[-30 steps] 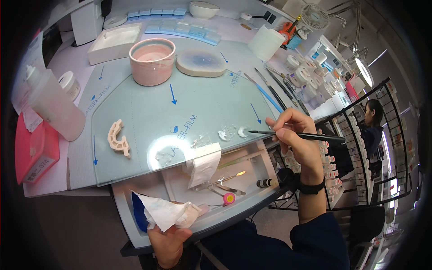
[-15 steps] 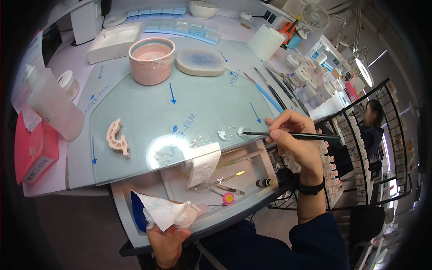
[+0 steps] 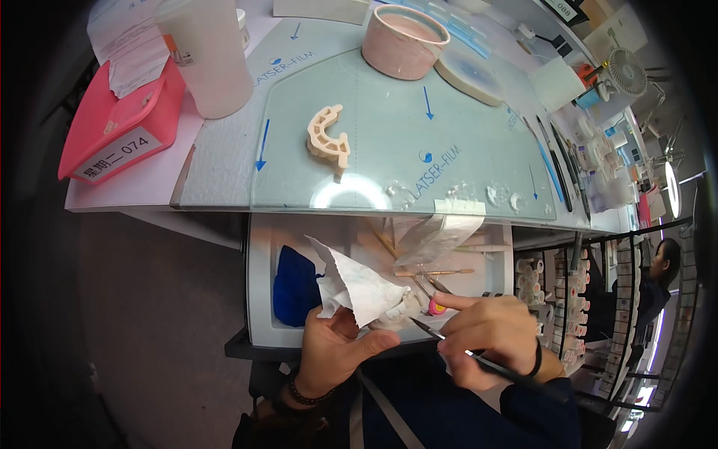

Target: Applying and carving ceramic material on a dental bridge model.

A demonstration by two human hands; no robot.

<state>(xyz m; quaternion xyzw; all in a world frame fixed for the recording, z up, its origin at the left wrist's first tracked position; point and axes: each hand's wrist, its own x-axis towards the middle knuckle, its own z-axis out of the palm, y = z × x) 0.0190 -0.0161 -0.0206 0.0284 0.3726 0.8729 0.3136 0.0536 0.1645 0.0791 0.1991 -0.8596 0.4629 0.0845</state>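
Note:
My left hand [image 3: 338,352] holds a crumpled white tissue [image 3: 355,283] over the open drawer [image 3: 262,299] below the desk. My right hand [image 3: 490,337] grips a thin dark brush [image 3: 479,359], and its tip touches the tissue's lower edge near a small pale object that I cannot make out. A cream dental arch model [image 3: 329,137] lies on the glass work plate [image 3: 389,135] above. Small translucent blobs [image 3: 502,197] sit near the plate's front edge.
A pink bowl [image 3: 404,41] and a round pale dish [image 3: 471,71] stand at the back. A white bottle [image 3: 208,56] and a pink box [image 3: 120,120] are at left. Tools lie along the right of the plate [image 3: 557,161]. A blue cloth [image 3: 293,288] lies in the drawer. Another person [image 3: 658,277] sits far right.
My right hand has come down from the glass plate to the drawer, bringing the brush tip to the tissue. My head has tilted down and closer.

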